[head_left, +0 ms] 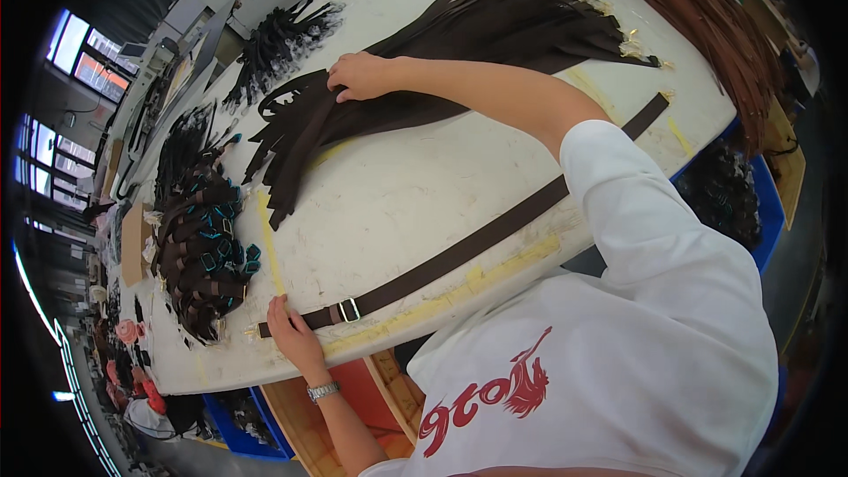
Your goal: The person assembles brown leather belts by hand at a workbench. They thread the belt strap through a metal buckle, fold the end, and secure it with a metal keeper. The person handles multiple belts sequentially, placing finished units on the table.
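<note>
One long dark brown strap (468,252) lies across the table near its front edge, with a silver metal buckle (350,310) near its left end. My left hand (293,336) rests over that end, its fingers stretched flat across the strap. A watch is on that wrist. Further off, my right hand (362,77) reaches over a large pile of similar dark straps (495,31). Its fingers curl closed on a strap at the pile's left part; exactly how many straps they hold is hidden.
Left of the pile lies a heap of straps with blue-green-edged buckles (208,243). A bundle of black straps (278,44) is behind it. Reddish-brown straps (698,26) hang over the table's right side. Yellow tape (450,300) marks the table, and a blue bin (767,203) stands below right.
</note>
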Available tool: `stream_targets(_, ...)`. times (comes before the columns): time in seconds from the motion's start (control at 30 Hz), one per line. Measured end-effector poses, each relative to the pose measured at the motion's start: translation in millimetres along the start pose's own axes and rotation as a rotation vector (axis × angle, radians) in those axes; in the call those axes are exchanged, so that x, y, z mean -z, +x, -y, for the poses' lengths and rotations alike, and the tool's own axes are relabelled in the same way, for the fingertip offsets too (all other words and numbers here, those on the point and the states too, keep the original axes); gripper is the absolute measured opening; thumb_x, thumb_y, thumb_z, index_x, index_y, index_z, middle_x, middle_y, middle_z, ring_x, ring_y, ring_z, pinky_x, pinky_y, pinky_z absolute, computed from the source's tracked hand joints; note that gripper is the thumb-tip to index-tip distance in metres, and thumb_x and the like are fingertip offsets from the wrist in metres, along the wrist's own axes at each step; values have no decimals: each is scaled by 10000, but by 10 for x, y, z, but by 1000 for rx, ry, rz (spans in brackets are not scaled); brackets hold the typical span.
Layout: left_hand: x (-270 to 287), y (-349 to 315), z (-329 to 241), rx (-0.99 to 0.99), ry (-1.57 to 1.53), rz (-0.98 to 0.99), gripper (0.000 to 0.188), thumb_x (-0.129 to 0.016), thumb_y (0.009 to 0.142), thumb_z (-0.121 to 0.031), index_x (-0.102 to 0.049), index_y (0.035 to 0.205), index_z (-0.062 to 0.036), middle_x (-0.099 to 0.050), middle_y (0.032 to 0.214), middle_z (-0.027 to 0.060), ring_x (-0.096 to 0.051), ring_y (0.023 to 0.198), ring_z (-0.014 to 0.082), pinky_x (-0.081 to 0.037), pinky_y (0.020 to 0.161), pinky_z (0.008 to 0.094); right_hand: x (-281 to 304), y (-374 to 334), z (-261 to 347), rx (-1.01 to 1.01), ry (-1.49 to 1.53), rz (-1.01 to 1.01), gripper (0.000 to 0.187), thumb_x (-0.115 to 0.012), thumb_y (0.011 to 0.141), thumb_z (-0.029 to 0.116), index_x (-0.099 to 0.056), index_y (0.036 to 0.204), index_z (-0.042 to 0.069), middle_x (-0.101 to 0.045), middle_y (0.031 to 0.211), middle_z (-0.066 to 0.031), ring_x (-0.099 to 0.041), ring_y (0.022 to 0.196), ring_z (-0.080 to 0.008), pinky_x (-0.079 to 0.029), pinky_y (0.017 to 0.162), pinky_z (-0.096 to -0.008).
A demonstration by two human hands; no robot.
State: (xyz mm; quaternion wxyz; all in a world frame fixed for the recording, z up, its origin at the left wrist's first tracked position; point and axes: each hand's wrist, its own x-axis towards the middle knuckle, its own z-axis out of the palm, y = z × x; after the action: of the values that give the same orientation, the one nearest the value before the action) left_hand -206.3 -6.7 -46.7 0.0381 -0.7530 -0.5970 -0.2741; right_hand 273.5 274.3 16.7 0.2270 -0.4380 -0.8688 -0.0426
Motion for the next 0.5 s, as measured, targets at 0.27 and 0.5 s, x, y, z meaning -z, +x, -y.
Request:
stream_targets(0.27, 199, -50, -321, -120, 61, -273, 233, -565, 1030, -29, -679, 1227, 23, -712, 1244, 186, -662, 1181, 331, -514, 1029, 452, 379, 68, 311, 58, 2, -153, 368, -739, 958, 433, -613, 929, 88, -679, 933, -116, -670, 973, -349, -518, 823, -482)
stream_targets(0.5, 244, 439, -2252, 207, -1395, 684, 432, -554, 1104, -170, -520, 1481, 39, -702, 1271, 201, -740, 884, 213, -566, 733, 295, 833, -274, 1699, 170, -9, -181, 365, -715, 937, 405, -612, 941, 55, -661, 664, -140, -680, 659, -386, -504, 597, -478)
